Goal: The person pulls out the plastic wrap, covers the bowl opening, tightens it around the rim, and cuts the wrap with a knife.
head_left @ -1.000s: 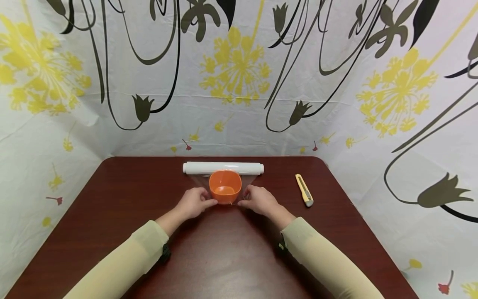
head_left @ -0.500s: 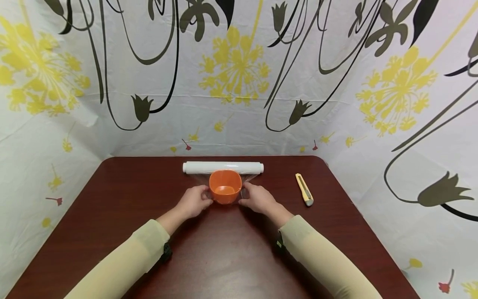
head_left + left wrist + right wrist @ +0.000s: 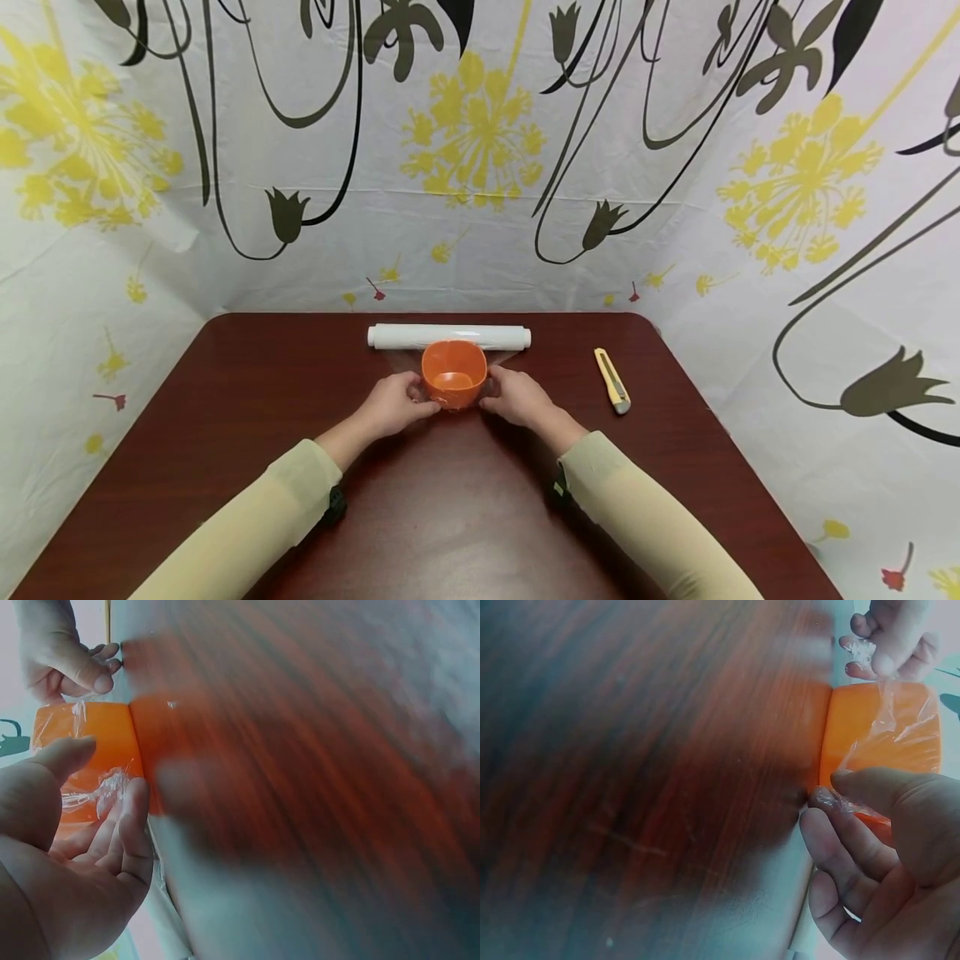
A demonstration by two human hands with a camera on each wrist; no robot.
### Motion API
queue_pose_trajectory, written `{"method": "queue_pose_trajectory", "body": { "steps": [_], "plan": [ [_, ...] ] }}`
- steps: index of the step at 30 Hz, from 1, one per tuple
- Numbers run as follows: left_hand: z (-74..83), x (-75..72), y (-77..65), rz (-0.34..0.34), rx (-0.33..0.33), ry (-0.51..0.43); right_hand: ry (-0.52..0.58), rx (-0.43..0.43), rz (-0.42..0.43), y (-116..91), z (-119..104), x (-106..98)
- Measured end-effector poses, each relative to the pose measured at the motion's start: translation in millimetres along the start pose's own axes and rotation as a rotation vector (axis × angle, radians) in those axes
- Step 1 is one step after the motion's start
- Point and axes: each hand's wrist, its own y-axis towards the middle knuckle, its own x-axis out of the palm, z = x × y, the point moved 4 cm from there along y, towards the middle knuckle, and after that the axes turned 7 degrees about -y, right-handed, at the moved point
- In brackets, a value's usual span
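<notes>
An orange bowl (image 3: 454,367) stands on the table near its far edge, with clear plastic wrap stretched over its side facing me. My left hand (image 3: 393,404) is at the bowl's left, holding a crumpled bunch of plastic wrap (image 3: 112,786) by its fingers against the bowl. At the other side, my right hand (image 3: 517,398) pinches the wrap's edge (image 3: 832,800) between thumb and forefinger, low beside the bowl. Just behind the bowl lies the white roll of plastic wrap (image 3: 405,337), and a thin sheet runs from it toward both hands.
A yellow box cutter (image 3: 612,382) lies on the dark red table (image 3: 285,375), right of the bowl. Flower-patterned white sheeting (image 3: 480,242) hangs behind the table and along both sides.
The left thumb drew back a little and now reaches in again at the bowl's lower front. The right hand stays nearly in place; bowl, roll and cutter have not moved.
</notes>
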Motion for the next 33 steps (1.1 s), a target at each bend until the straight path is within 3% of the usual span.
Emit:
{"method": "queue_pose_trajectory", "body": {
  "steps": [6, 10, 17, 24, 30, 33],
  "plan": [
    [2.4, -0.7, 1.5, 0.031, -0.005, -0.023, 0.008, 0.014, 0.023, 2, 0, 0],
    [3.2, -1.4, 4.0, 0.007, -0.019, -0.078, 0.053, 0.008, 0.042, 9, 4, 5],
    [2.7, -5.5, 6.8, -0.011, -0.034, -0.042, 0.071, -0.047, 0.050, 37, 38, 38],
    [0.3, -11.0, 8.7, 0.006, -0.023, -0.018, 0.134, 0.020, 0.030, 7, 4, 4],
    [0.5, -15.2, 10.3, -0.012, -0.021, 0.072, 0.160, 0.020, 0.021, 7, 4, 2],
    [-0.4, -15.0, 10.3, -0.013, -0.034, 0.071, 0.186, 0.023, 0.014, 8, 6, 3]
  ]
}}
